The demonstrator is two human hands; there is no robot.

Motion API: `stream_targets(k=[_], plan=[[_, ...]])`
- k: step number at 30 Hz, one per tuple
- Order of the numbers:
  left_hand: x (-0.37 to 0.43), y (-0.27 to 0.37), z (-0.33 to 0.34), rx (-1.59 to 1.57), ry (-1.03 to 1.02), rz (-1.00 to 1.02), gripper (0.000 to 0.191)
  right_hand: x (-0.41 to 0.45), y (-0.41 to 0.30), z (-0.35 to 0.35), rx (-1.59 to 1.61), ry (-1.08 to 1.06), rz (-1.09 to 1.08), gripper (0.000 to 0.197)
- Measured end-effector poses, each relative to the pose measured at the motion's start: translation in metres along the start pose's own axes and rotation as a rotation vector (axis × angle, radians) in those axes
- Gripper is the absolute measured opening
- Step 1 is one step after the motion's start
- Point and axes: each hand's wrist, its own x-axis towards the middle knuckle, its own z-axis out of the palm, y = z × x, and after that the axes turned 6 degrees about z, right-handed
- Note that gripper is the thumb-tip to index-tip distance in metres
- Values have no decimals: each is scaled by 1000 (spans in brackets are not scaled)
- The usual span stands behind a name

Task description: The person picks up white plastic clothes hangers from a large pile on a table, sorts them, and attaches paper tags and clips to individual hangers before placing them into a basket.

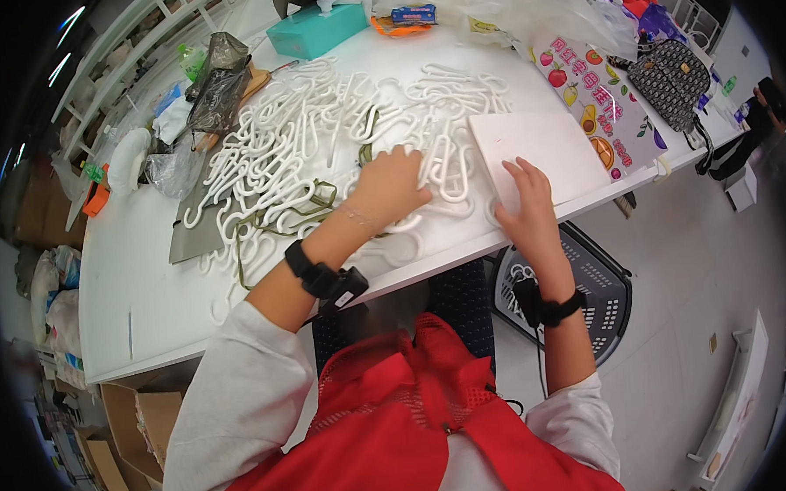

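Observation:
A wide heap of white plastic hooks (pixel 283 132) lies across the white table (pixel 151 282), with an olive-green cord (pixel 321 192) tangled among them. My left hand (pixel 394 186) reaches over the heap's right part, its fingers curled down among the hooks; whether it grips one is hidden. Just right of it, several long hooks (pixel 452 170) lie near a white flat board or stack of sheets (pixel 540 153). On the left edge of that white piece rests my right hand (pixel 529 200), fingers spread, with nothing seen held in it. A grey flat sheet (pixel 198 231) lies partly under the heap.
A teal tissue box (pixel 318 31) and plastic bags stand at the back. To the right lie a fruit-printed sheet (pixel 597 105) and a patterned backpack (pixel 672 85). A dark plastic basket (pixel 609 289) holding white hooks is below the table edge. A person (pixel 749 124) stands far right.

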Motion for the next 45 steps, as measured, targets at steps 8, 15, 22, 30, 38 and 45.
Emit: stream_targets(k=[8, 15, 22, 30, 38, 45], plan=[[-62, -55, -31, -815, 165, -288, 33, 51, 45, 10, -79, 123, 91, 29], [-105, -35, -34, -1633, 151, -195, 42, 22, -98, 28, 1171, -314, 322, 46], [-105, 0, -18, -1975, 125, -16, 34, -5, -103, 16, 1369, -407, 566, 42], [-100, -9, -9, -1868, -14, -47, 44, -47, -62, -44, 1217, 1, 450, 40], [-95, -1, -7, -1441, 91, -47, 25, -128, 25, -157, 1004, 421, 423, 45], [-79, 7, 13, -438, 267, 127, 28, -146, 72, -152, -840, 586, 704, 36]])
